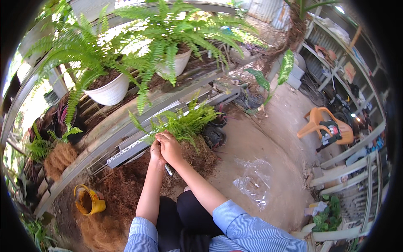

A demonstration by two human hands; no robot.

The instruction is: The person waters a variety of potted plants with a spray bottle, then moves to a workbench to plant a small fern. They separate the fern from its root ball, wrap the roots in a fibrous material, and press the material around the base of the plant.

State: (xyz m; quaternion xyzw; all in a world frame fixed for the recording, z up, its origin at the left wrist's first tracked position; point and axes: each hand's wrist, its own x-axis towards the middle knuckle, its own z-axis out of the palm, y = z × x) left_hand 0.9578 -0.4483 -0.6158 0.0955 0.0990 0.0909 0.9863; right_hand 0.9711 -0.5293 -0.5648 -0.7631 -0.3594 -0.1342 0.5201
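Observation:
My left hand (155,151) and my right hand (169,148) are pressed together in front of me, the fingers closed and the right hand partly over the left. Whatever lies between them, if anything, is hidden. Just beyond the fingertips spreads a low green fern (189,122), its fronds reaching up to the hands. Brown fibrous matter (197,157) lies under the fern. Loose reddish-brown coir (130,178) is heaped on the ground left of my forearms. A small grey object (168,169) shows between my forearms, its kind unclear.
A yellow bucket (95,203) stands at the left by the coir. Two white pots (111,90) of ferns sit on a wooden bench (96,149). Clear plastic sheeting (254,180) lies on the ground at right, a black plant bag (215,136) by the fern, an orange chair (312,122) farther off.

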